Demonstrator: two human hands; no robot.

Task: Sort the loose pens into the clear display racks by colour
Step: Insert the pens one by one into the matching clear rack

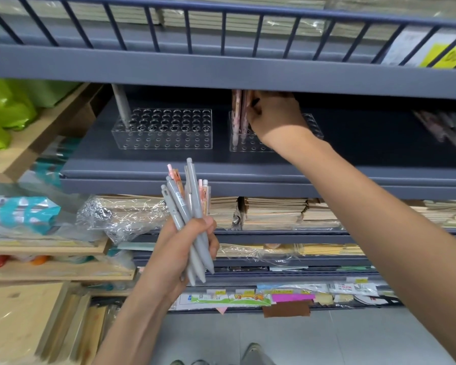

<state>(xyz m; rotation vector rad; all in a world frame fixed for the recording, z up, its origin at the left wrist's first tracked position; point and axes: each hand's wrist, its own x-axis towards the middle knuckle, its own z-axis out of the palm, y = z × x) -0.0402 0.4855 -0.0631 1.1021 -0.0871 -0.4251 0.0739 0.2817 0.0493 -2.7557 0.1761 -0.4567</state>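
My left hand (pixel 187 248) grips a bunch of loose pens (pixel 188 206), several grey and a few pink, held upright in front of the shelf edge. Two clear display racks stand on the dark grey shelf. The left rack (pixel 162 130) holds one grey pen (pixel 121 105) in its far left corner. The right rack (pixel 244 143) holds pink pens (pixel 237 114) at its left end. My right hand (pixel 274 117) reaches over that rack and pinches a pink pen standing beside the others; the hand hides most of the rack.
An upper shelf with a railing (pixel 221 35) hangs low over the racks. More wrapped pens (pixel 448 127) lie at the far right of the shelf. Stacks of wrapped notebooks (pixel 271 212) fill the shelves below. Green bags (pixel 8 106) sit at the left.
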